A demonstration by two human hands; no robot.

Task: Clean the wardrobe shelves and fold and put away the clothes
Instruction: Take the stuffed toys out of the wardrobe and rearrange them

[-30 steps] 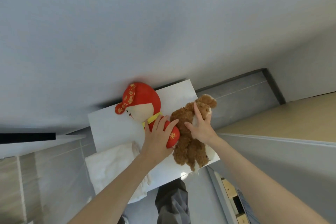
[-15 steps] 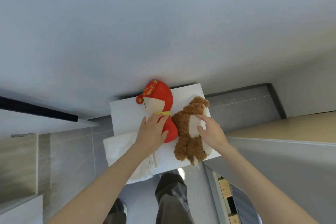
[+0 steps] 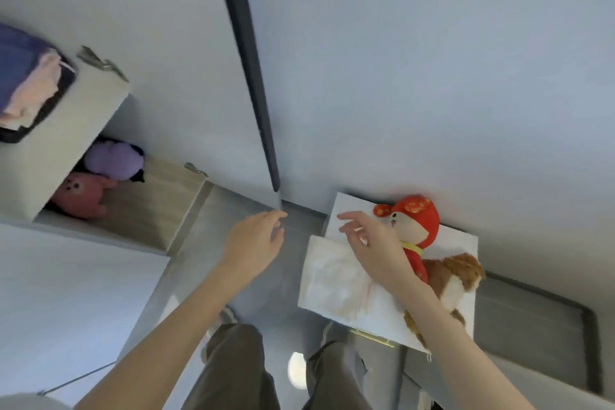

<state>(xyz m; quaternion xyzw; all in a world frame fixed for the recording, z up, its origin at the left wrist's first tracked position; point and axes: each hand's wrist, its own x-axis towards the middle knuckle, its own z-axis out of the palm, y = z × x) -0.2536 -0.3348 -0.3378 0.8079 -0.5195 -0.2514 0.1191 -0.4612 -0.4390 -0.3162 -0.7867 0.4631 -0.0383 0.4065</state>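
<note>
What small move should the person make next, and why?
Probably reach the left hand into the open shelf for the purple plush. It and the right hand are open and empty; the red doll and brown teddy lie on the white board, while a pink plush also sits on that shelf.

Place: a home, in front of a built-in wardrobe.
Left: an open wood-lined wardrobe shelf [image 3: 149, 210] holds a purple plush toy [image 3: 114, 160] and a pink plush toy [image 3: 83, 196].
Far left: folded clothes [image 3: 36, 90] sit in a dark bin [image 3: 67, 83].
Right: a red doll [image 3: 417, 226] and a brown teddy bear [image 3: 449, 273] lie on a white stand [image 3: 457, 240].
Floor: grey tiles [image 3: 199, 243].
</note>
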